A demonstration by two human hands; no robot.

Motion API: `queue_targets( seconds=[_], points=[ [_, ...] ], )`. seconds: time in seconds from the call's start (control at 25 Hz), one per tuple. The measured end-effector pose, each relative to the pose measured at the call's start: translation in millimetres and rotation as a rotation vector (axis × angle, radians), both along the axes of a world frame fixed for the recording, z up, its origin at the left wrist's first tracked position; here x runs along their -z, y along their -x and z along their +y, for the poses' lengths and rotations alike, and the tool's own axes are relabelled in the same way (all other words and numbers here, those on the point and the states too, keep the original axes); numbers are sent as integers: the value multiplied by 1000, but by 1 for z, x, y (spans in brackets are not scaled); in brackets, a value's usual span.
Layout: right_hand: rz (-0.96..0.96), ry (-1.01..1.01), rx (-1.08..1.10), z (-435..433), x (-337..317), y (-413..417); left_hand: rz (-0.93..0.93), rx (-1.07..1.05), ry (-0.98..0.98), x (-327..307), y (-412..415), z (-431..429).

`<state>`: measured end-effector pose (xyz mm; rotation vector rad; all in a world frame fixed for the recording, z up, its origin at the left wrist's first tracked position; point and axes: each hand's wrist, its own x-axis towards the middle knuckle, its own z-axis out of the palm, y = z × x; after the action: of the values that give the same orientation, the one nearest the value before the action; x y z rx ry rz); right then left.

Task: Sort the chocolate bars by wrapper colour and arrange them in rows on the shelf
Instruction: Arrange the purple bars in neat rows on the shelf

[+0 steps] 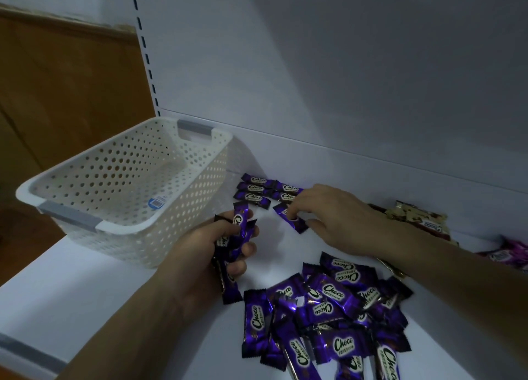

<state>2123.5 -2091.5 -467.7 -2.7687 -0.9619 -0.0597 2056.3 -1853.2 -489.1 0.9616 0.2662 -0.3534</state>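
A loose pile of purple "Choco" bars lies on the white shelf near its front. Against the back wall, several purple bars lie in short neat rows. My left hand is shut on a bunch of purple bars held upright beside the basket. My right hand reaches to the rows, its fingertips pressing one purple bar down on the shelf just in front of them.
An empty white perforated basket with grey handles stands at the left of the shelf. At the right lie cream-and-brown bars and pink-wrapped bars. The shelf's back panel rises close behind.
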Motion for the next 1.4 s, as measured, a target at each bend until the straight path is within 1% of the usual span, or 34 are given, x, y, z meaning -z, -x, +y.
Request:
queue_targets(
  seconds=[0.24,0.36,0.48,0.64,0.72,0.92,1.4],
  points=[
    [7,17,-125,-7,-2,4,-23,-4,-3,-5,5,-1],
    [28,-17,-139,-4,-1,4,-64,-7,-56,-7,8,-2],
    [40,-79,-68,1,1,5,-126,-15,-122,-9,11,-2],
    [-80,-52,-45,2,10,7,-147,-86,-131,-9,10,-2],
    [-100,-72,-11,5,12,6,-143,-106,-137,-9,10,-2],
    [-83,-134,120,15,10,1,-158,-69,-163,-9,11,-3],
    [-89,-180,220,19,12,-3,-171,-53,-151,-6,11,-4]
  ],
)
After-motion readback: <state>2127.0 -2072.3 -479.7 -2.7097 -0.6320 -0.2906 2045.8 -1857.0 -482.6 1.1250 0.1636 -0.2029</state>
